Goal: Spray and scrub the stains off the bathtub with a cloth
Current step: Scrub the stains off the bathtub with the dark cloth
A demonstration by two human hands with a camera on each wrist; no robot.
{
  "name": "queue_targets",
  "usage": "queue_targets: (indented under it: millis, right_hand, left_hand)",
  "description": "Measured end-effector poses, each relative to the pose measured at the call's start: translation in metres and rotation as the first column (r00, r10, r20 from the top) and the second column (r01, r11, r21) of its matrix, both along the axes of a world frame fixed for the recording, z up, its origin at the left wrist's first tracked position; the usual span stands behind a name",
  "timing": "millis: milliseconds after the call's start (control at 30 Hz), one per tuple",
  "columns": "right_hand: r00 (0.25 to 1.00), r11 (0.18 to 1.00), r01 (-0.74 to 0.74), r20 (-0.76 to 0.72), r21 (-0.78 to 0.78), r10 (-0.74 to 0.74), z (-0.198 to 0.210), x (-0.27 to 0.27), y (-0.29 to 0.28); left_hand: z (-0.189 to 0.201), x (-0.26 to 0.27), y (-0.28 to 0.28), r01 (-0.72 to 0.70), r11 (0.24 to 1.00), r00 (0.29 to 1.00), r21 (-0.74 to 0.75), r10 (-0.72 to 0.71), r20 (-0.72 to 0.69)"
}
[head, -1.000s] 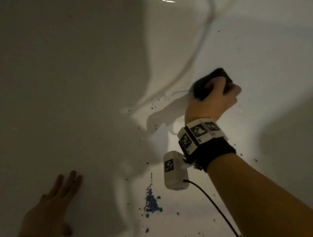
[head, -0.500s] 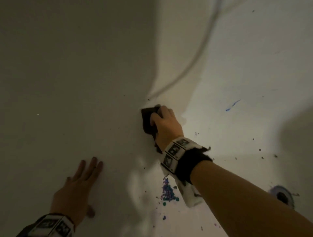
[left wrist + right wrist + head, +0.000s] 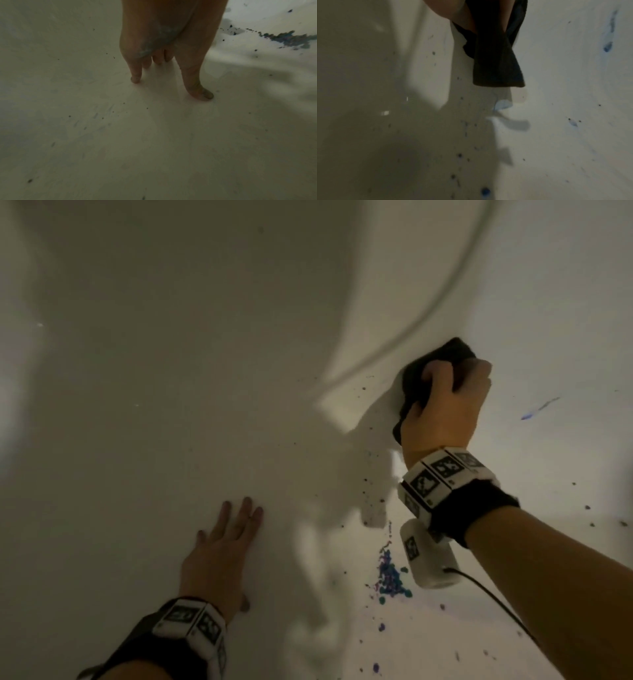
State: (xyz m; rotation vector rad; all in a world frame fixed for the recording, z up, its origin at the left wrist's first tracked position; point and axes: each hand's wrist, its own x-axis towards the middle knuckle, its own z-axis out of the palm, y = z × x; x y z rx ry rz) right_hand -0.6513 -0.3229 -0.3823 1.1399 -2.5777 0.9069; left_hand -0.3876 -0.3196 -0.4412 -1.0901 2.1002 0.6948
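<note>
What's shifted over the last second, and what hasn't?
The right hand, gripping the dark cloth, scrubbed left and toward the person across the bathtub, then swung back out to the right. No change: the left hand stays pressed flat on the tub, and the blue crumb pile is untouched.

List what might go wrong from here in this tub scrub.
1. The right hand grips a bunched black cloth; little of it shows past the grip, so a stroke could miss the blue streak.
2. The blue crumbs lie below the wrist and may smear if dragged.
3. The left hand presses flat on the tub; it could slip if the surface is wet.
</note>
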Motion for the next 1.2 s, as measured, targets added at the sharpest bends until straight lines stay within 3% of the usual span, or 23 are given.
queue_targets:
  millis: [100, 167, 233, 300, 367, 400, 467, 500, 633, 667, 700, 733, 800, 833, 900, 933, 1033, 1100, 1167, 1200]
  right_hand:
    - [0.991, 0.990, -0.127, -0.042, 0.068, 0.130, -0.015, 0.008, 0.001]
    - [0.983, 0.965, -0.173, -0.032, 0.198, 0.182, -0.019, 0.013, -0.003]
    - [0.973, 0.925, -0.215, -0.011, 0.314, 0.231, -0.023, 0.021, -0.003]
    - [0.918, 0.841, -0.352, -0.026, 0.411, 0.397, -0.027, 0.032, -0.006]
    - [0.804, 0.733, -0.429, -0.146, 0.528, 0.576, -0.032, 0.041, -0.010]
    - [0.764, 0.645, -0.421, -0.135, 0.638, 0.631, -0.035, 0.047, -0.012]
    - [0.704, 0.372, -0.409, 0.028, 0.833, 0.710, -0.048, 0.055, -0.008]
    - [0.688, 0.274, -0.426, 0.111, 0.862, 0.717, -0.050, 0.059, -0.004]
    - [0.579, 0.022, -0.514, 0.328, 0.858, 0.746, -0.047, 0.066, 0.024]
    - [0.565, 0.016, -0.557, 0.365, 0.831, 0.740, -0.044, 0.065, 0.034]
    - [0.547, 0.092, -0.617, 0.342, 0.782, 0.764, -0.037, 0.064, 0.043]
    - [0.576, 0.257, -0.653, 0.247, 0.713, 0.779, -0.029, 0.061, 0.049]
    - [0.710, 0.651, -0.581, -0.086, 0.488, 0.699, -0.010, 0.047, 0.043]
    - [0.759, 0.771, -0.536, -0.204, 0.343, 0.618, 0.002, 0.038, 0.032]
    - [0.801, 0.877, -0.461, -0.364, 0.131, 0.476, 0.026, 0.025, 0.001]
    - [0.820, 0.902, -0.412, -0.381, 0.127, 0.428, 0.031, 0.023, -0.013]
    - [0.892, 0.914, -0.339, -0.234, 0.223, 0.387, 0.012, 0.034, -0.030]
    - [0.841, 0.803, -0.445, -0.125, 0.396, 0.527, -0.014, 0.055, -0.033]
    - [0.709, 0.647, -0.534, -0.128, 0.545, 0.694, -0.034, 0.073, -0.038]
    - [0.678, 0.535, -0.552, -0.030, 0.639, 0.734, -0.036, 0.084, -0.039]
  left_hand:
    - [-0.002, 0.001, 0.000, 0.010, 1.000, 1.000, -0.005, -0.010, 0.009]
    - [-0.004, 0.001, 0.000, 0.008, 1.000, 1.000, -0.008, -0.008, 0.006]
    - [-0.005, 0.002, -0.001, 0.000, 1.000, 1.000, -0.001, 0.000, 0.000]
    - [-0.006, 0.003, -0.001, -0.016, 1.000, 1.000, 0.004, 0.016, -0.007]
    - [-0.007, 0.003, -0.001, -0.016, 1.000, 1.000, 0.006, 0.017, -0.011]
    - [-0.007, 0.003, -0.001, -0.014, 1.000, 1.000, 0.006, 0.014, -0.013]
    - [-0.006, 0.003, -0.001, -0.007, 1.000, 1.000, 0.004, 0.007, -0.015]
    - [-0.006, 0.003, -0.001, -0.006, 1.000, 1.000, 0.004, 0.006, -0.017]
    - [-0.004, 0.003, 0.000, -0.012, 1.000, 1.000, -0.007, 0.012, -0.019]
    - [-0.003, 0.003, 0.000, -0.014, 1.000, 1.000, -0.007, 0.014, -0.021]
    - [-0.002, 0.003, -0.001, -0.016, 1.000, 1.000, -0.004, 0.016, -0.024]
    - [-0.001, 0.003, -0.001, -0.016, 1.000, 0.999, 0.001, 0.016, -0.028]
    - [0.001, 0.003, -0.001, -0.017, 1.000, 0.999, -0.003, 0.017, -0.038]
    - [0.001, 0.003, -0.001, -0.017, 1.000, 0.999, -0.007, 0.017, -0.044]
    - [0.000, 0.004, 0.000, -0.013, 1.000, 0.999, -0.020, 0.012, -0.051]
    - [-0.001, 0.004, 0.000, -0.013, 1.000, 0.999, -0.023, 0.012, -0.053]
    - [-0.003, 0.004, -0.001, -0.019, 1.000, 0.998, -0.020, 0.018, -0.067]
    - [-0.003, 0.005, -0.001, -0.015, 1.000, 0.998, -0.025, 0.013, -0.066]
    - [-0.004, 0.004, -0.001, -0.003, 1.000, 0.998, -0.026, 0.002, -0.061]
    - [-0.005, 0.005, -0.001, 0.003, 0.999, 0.998, -0.032, -0.004, -0.057]
